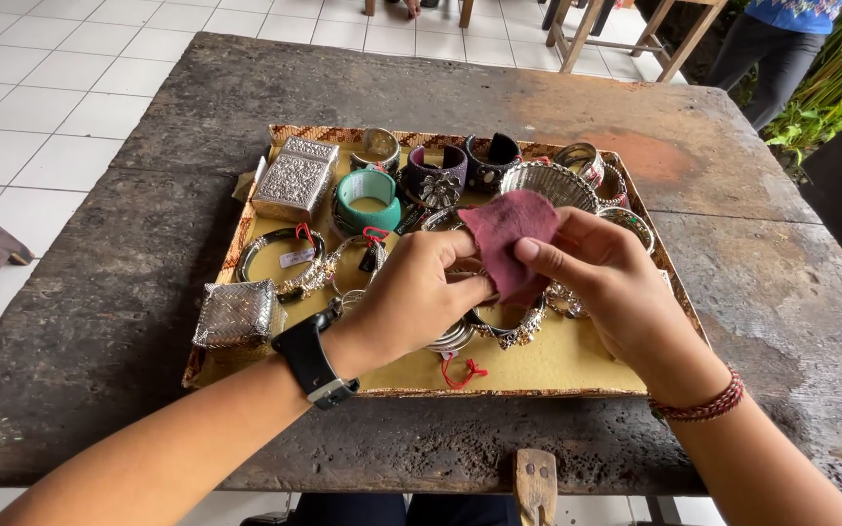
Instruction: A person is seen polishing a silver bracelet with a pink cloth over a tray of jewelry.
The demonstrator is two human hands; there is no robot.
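Partly hidden, both hands pinch a pink cloth over an obscured bangle.

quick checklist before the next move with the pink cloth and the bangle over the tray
1. Pink cloth pinched in right hand: ok.
2. Left hand closed on a piece: cannot tell which, fingers hide it.
3. Hands above the tray: ok.
4. Silver boxes apart from the hands: ok.
5. Teal bangle upright in the tray: ok.

Tray on table; bangles inside, boxes left.
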